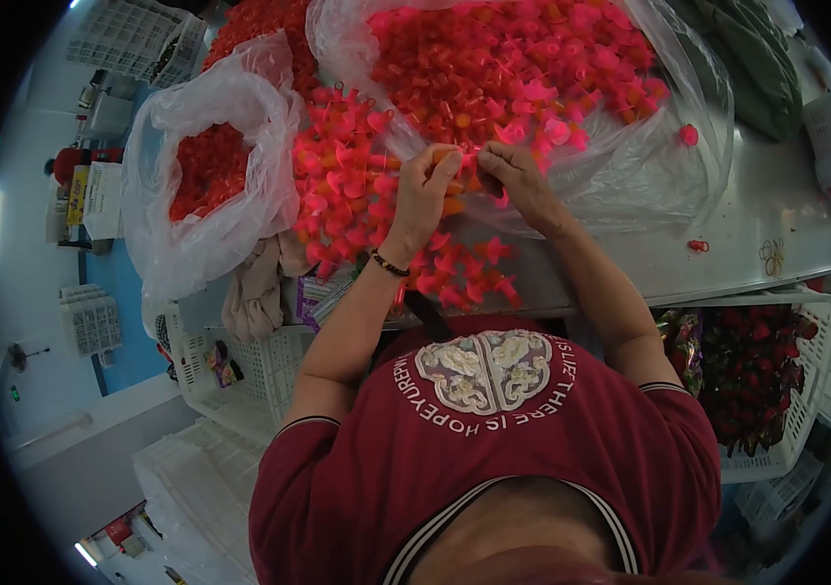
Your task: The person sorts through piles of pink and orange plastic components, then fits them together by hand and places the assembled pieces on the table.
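My left hand [425, 190], with a dark beaded bracelet on its wrist, is closed in a pinch. Close beside it, my right hand [521, 180] is closed too, its thumb and fingers pressed together. Between the fingertips shows a small red plastic piece [470, 158]; I cannot tell which hand grips it. Both hands are over the near edge of a pile of pink and red plastic pieces [342, 175], some with orange parts. Behind them a large clear plastic bag [620, 185] lies spread under a heap of similar pink and red pieces [533, 68].
On the left stands a clear bag [152, 166] of red pieces [211, 171]. The metal table [767, 214] carries a lone red piece [698, 246] and rubber bands [772, 255]. White crates [811, 390] flank my body, the right one holding dark red artificial flowers [752, 366].
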Available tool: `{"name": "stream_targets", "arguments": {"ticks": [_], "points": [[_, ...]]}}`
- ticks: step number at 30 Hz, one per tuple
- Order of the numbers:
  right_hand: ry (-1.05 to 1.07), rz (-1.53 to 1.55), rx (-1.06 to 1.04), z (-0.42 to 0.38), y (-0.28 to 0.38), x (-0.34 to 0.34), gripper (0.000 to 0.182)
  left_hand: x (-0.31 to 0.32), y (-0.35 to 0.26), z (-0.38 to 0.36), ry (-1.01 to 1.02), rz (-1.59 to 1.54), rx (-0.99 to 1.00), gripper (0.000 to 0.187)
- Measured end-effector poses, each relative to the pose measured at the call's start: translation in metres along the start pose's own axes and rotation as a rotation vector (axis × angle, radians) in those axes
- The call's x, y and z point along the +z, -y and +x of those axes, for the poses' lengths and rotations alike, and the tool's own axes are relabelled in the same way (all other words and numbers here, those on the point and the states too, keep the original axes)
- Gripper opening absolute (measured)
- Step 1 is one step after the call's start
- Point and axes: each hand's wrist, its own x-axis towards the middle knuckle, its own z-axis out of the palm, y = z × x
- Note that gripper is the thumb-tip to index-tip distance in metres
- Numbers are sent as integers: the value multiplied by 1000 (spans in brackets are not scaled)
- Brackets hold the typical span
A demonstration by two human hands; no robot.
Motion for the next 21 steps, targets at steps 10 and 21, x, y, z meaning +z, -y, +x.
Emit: {"name": "stream_targets", "arguments": {"ticks": [10,21], "points": [[-336,-993,-505,13,-9,-29,13,-120,-19,-6,-352,268,91,26],[-327,-1481,-509,20,-19,6,22,-56,2,1,103,-954,-224,34]]}}
